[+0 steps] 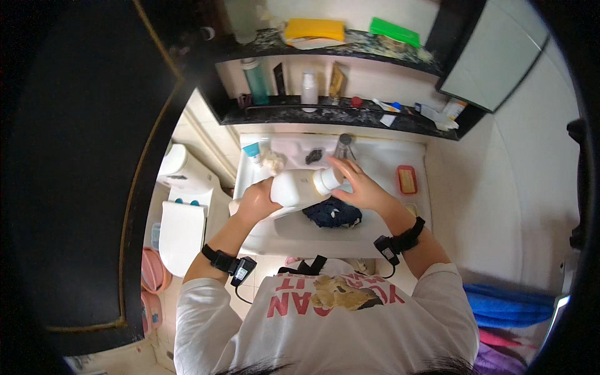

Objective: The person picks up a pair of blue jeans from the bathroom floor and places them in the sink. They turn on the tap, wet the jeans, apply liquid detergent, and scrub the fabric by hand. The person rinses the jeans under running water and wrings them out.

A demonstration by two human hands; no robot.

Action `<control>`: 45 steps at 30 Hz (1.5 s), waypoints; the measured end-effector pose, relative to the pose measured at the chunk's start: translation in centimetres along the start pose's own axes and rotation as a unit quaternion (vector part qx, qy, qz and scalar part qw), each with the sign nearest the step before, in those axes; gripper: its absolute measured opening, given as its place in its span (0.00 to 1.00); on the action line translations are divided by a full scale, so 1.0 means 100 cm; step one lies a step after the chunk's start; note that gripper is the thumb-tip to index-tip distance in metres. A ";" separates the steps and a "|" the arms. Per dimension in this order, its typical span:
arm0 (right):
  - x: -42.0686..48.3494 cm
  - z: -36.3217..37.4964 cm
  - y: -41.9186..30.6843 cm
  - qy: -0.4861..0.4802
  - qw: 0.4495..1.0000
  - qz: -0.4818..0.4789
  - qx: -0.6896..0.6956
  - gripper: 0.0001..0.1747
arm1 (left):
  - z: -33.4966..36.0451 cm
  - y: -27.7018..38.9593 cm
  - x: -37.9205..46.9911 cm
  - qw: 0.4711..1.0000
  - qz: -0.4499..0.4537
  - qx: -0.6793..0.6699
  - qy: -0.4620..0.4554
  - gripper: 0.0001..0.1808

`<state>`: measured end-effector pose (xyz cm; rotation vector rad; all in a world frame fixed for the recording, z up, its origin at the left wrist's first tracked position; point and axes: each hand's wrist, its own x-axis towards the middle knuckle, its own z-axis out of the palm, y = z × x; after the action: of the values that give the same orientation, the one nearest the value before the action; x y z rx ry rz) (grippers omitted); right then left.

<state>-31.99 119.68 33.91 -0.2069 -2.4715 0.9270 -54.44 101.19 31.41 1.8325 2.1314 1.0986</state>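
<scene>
My left hand is closed around the base of a large white plastic bottle, which lies nearly level over the washbasin. The bottle's cap points right. My right hand is at that cap, thumb below it and fingers above; whether they press on it is unclear. Beneath the bottle, a bunched dark blue cloth lies in the white washbasin, partly hidden by the bottle. Behind my right fingers stands a metal faucet.
A teal-and-white tube and a red soap dish sit on the basin's rim. Dark shelves holding bottles and small toiletries hang above. A toilet is at left, near a dark door. Blue towels hang at right.
</scene>
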 end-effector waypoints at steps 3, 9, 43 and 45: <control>-0.006 -0.006 0.009 -0.066 0.971 0.231 0.010 0.34 | 0.005 0.005 0.011 0.998 0.019 0.040 -0.034 0.22; -0.020 -0.005 0.021 -0.022 0.992 0.125 -0.006 0.34 | 0.010 0.012 0.028 0.990 0.033 0.100 -0.091 0.23; -0.098 -0.024 0.068 0.158 0.932 0.322 0.043 0.26 | 0.000 0.072 0.087 0.872 0.113 0.344 -0.328 0.19; -0.098 -0.025 0.068 0.159 0.929 0.330 0.046 0.26 | 0.000 0.074 0.089 0.866 0.110 0.352 -0.338 0.19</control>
<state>-22.39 123.29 27.28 -1.1142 -2.0611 1.1524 -50.76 109.20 38.87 2.2894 1.9962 -0.4041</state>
